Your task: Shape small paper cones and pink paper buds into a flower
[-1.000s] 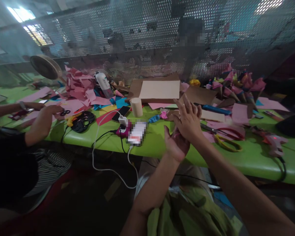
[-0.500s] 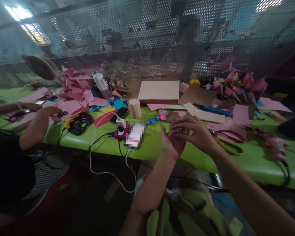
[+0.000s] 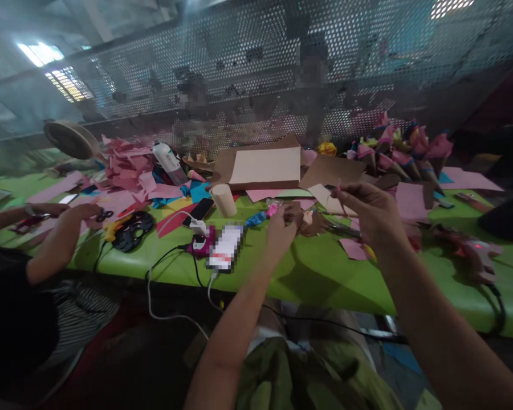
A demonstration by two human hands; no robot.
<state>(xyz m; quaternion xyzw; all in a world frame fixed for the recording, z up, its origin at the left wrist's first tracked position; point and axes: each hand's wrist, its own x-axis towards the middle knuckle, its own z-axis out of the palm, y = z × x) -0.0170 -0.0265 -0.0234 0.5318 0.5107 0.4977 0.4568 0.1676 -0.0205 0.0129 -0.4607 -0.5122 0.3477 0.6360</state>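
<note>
Hovering hands [image 3: 370, 213] above table edge [image 3: 282, 287]

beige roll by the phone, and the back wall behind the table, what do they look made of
The beige roll looks like matte paper or tape, plain and dull without glare; which one is unclear. The back wall looks like perforated sheet metal: even rows of round holes and a grey sheen.

Both forearms are extending forward; left hand [image 3: 282, 225] is curling its fingers, right hand [image 3: 370, 210] is pinching fingertips together, raised.
</note>
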